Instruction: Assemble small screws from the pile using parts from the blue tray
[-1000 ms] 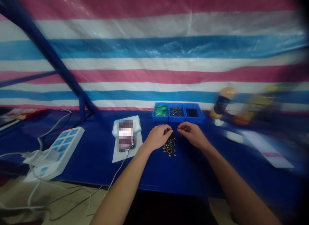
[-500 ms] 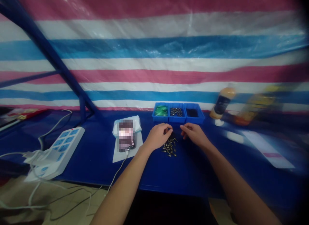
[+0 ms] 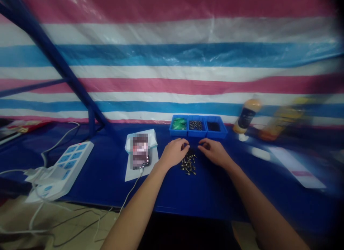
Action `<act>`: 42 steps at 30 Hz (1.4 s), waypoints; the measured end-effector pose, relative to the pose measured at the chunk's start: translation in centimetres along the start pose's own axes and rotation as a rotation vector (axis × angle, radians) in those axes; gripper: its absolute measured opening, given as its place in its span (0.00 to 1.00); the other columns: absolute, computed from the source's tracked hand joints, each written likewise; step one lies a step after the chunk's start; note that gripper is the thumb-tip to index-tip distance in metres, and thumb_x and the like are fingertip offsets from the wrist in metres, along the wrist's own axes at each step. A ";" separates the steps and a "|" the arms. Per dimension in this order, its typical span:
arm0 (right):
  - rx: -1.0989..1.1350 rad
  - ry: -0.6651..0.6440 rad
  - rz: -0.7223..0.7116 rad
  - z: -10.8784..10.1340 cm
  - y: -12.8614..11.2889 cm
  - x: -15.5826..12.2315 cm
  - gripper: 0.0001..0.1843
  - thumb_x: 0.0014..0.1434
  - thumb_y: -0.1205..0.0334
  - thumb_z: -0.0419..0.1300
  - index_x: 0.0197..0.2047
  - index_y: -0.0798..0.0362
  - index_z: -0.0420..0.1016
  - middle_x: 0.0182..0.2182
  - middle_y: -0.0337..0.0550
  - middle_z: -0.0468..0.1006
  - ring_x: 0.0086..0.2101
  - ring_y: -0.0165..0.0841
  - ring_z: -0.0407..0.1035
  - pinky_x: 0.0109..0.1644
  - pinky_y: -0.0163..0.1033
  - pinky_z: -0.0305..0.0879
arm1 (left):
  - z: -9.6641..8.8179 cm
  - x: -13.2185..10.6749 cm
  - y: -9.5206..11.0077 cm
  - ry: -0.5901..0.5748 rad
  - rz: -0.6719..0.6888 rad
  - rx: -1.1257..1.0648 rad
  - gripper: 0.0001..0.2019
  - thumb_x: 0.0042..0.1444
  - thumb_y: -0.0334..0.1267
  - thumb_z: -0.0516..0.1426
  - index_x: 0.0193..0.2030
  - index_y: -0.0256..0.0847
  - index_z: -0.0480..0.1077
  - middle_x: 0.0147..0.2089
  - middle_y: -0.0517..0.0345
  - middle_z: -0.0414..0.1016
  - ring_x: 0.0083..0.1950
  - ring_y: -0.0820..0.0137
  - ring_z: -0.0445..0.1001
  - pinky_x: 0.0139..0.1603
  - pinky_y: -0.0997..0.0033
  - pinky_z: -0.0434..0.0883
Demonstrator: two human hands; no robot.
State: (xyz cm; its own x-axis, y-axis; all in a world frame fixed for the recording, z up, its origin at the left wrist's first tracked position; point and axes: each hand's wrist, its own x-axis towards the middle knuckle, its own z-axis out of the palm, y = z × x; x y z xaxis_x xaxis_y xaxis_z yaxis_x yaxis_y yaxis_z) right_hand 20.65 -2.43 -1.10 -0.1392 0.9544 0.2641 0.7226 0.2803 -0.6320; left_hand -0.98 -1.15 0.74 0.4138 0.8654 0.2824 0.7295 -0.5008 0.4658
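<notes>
On the blue table [image 3: 209, 192] lies a small pile of tiny metal parts [image 3: 188, 164]. My left hand [image 3: 174, 152] rests just left of the pile's far end, fingers curled in a pinch. My right hand [image 3: 213, 151] sits just right of it, fingers also curled together. The fingertips of both hands almost meet above the pile. What they pinch is too small to make out. Behind the hands stand three joined blue bins [image 3: 198, 126]: one with green parts, one with small metal parts, one with dark parts.
A phone [image 3: 140, 153] on a cable lies on white paper left of my hands. A white power strip [image 3: 63, 166] with cords sits at the far left. Bottles [image 3: 246, 115] and a paper sheet [image 3: 295, 167] are at the right. A striped tarp hangs behind.
My right hand drew slightly away from the left hand, then came back toward it. The left hand has stayed nearly still by the pile.
</notes>
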 end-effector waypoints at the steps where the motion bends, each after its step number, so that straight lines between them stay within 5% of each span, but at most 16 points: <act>1: -0.034 -0.056 -0.060 0.3 -0.2 -0.1 0.14 0.58 0.52 0.60 0.44 0.49 0.77 0.31 0.41 0.78 0.32 0.34 0.71 0.38 0.38 0.63 | 0.0 0.0 0.0 0.000 -0.019 0.022 0.10 0.62 0.42 0.53 0.44 0.47 0.73 0.37 0.59 0.75 0.37 0.67 0.72 0.37 0.69 0.66; 9: -0.113 -0.185 -0.226 1.2 0.0 -0.2 0.09 0.60 0.61 0.59 0.43 0.48 0.79 0.38 0.44 0.76 0.40 0.35 0.71 0.46 0.40 0.64 | 0.4 -0.2 -0.7 -0.062 -0.044 0.084 0.10 0.61 0.43 0.53 0.44 0.46 0.73 0.41 0.56 0.75 0.39 0.65 0.74 0.36 0.68 0.67; 16: -0.052 -0.129 -0.233 1.2 -0.2 -0.4 0.16 0.63 0.67 0.53 0.50 0.48 0.76 0.42 0.46 0.75 0.41 0.36 0.71 0.48 0.41 0.65 | 0.6 -0.3 -1.0 -0.060 -0.012 0.058 0.10 0.61 0.44 0.54 0.45 0.46 0.73 0.40 0.55 0.75 0.37 0.65 0.73 0.34 0.69 0.67; 20: 0.008 -0.060 -0.222 1.0 -0.1 -0.1 0.15 0.63 0.67 0.52 0.46 0.48 0.78 0.41 0.46 0.76 0.41 0.36 0.71 0.48 0.42 0.66 | 0.7 -0.3 -1.0 -0.060 -0.010 0.051 0.11 0.61 0.45 0.54 0.45 0.46 0.73 0.40 0.55 0.75 0.37 0.65 0.73 0.34 0.69 0.66; 27: 0.143 0.037 -0.115 0.3 -0.3 0.1 0.12 0.63 0.61 0.54 0.44 0.49 0.78 0.41 0.45 0.77 0.42 0.37 0.71 0.49 0.44 0.65 | 0.5 -0.2 -0.7 -0.047 0.003 0.025 0.10 0.60 0.43 0.55 0.45 0.45 0.73 0.37 0.57 0.73 0.36 0.67 0.72 0.34 0.69 0.65; 36: 0.728 -0.128 0.052 1.0 -2.5 -0.3 0.20 0.56 0.47 0.61 0.45 0.52 0.67 0.32 0.40 0.76 0.28 0.29 0.67 0.31 0.35 0.63 | -0.1 -0.3 1.4 0.033 0.194 -0.117 0.08 0.59 0.43 0.57 0.42 0.44 0.73 0.34 0.60 0.69 0.35 0.71 0.68 0.37 0.71 0.66; 42: 0.674 -0.037 0.110 0.6 -3.0 -0.3 0.21 0.53 0.41 0.62 0.33 0.52 0.69 0.22 0.37 0.72 0.23 0.29 0.65 0.30 0.35 0.61 | 0.4 -0.2 1.4 0.103 0.182 -0.197 0.09 0.61 0.43 0.56 0.40 0.43 0.75 0.34 0.58 0.70 0.36 0.71 0.69 0.39 0.71 0.67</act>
State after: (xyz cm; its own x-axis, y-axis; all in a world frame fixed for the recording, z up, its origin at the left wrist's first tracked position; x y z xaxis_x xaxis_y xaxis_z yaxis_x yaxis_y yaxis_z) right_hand 18.16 -3.51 0.26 -0.1206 0.9806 0.1546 0.1556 0.1725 -0.9726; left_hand 0.16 -2.06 1.05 0.4630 0.7605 0.4553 0.5247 -0.6492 0.5507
